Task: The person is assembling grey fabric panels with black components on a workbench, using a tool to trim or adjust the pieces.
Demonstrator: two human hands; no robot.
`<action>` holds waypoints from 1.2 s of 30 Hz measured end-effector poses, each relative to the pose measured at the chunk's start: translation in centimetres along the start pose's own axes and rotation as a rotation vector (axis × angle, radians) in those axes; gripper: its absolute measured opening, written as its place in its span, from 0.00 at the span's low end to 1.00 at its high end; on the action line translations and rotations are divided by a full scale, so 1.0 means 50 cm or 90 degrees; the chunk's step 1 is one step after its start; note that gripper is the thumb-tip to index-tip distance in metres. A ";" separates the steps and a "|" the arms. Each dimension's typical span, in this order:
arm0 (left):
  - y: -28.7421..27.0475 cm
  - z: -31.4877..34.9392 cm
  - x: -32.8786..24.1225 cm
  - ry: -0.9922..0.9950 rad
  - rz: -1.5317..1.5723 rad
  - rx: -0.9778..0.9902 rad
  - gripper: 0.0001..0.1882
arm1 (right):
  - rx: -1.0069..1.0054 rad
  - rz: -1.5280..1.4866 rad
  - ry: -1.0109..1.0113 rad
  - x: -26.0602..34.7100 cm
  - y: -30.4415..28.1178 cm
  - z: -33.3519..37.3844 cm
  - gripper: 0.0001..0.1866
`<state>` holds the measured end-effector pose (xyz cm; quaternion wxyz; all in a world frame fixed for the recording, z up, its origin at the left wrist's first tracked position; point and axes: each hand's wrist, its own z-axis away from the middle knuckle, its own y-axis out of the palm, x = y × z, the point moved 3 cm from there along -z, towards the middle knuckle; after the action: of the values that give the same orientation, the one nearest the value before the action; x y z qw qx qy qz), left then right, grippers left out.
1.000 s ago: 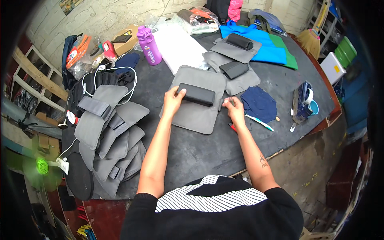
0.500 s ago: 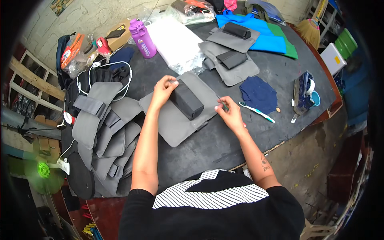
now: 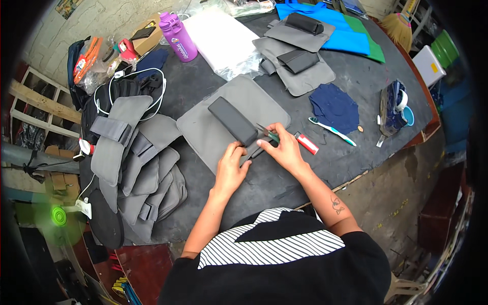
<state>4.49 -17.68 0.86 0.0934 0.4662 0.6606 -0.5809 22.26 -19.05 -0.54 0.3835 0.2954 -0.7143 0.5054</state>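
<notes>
A grey fabric panel (image 3: 195,121) with a raised dark box-shaped pouch (image 3: 233,120) on it lies in front of me on the black table. At its near edge, by the pouch's lower end, my left hand (image 3: 231,170) is closed, pinching the fabric. My right hand (image 3: 284,150) grips small green-handled thread snips (image 3: 273,136), whose pointed metal blades reach toward the same corner of the pouch. Fingers partly cover the spot between the hands. Just right of my right hand lies a red lighter (image 3: 308,144).
Several grey panels (image 3: 109,157) are piled at left, beside a white cable (image 3: 163,91). Two more pouched panels (image 3: 305,81) lie at the far right, near a navy cloth (image 3: 333,109) and a toothbrush (image 3: 333,132). A purple bottle (image 3: 178,38) stands behind.
My left hand has moved from the pouch's far end to the panel's near edge. The right hand with the snips has come inward to the pouch, uncovering the lighter. The panel has turned slightly.
</notes>
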 end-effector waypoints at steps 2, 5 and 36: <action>-0.004 -0.002 0.012 -0.022 0.024 0.005 0.11 | -0.021 0.012 -0.038 0.011 -0.008 0.016 0.21; -0.005 -0.012 0.022 -0.029 0.087 0.053 0.08 | -0.024 0.088 -0.143 0.032 -0.020 0.041 0.15; 0.008 -0.123 0.136 -0.156 0.311 -0.063 0.31 | -0.088 -0.087 0.121 -0.084 -0.085 -0.054 0.12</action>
<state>3.61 -9.04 -2.03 0.3326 0.5328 0.5401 -0.5602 28.61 -17.67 -1.46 0.5022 0.2673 -0.6860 0.4536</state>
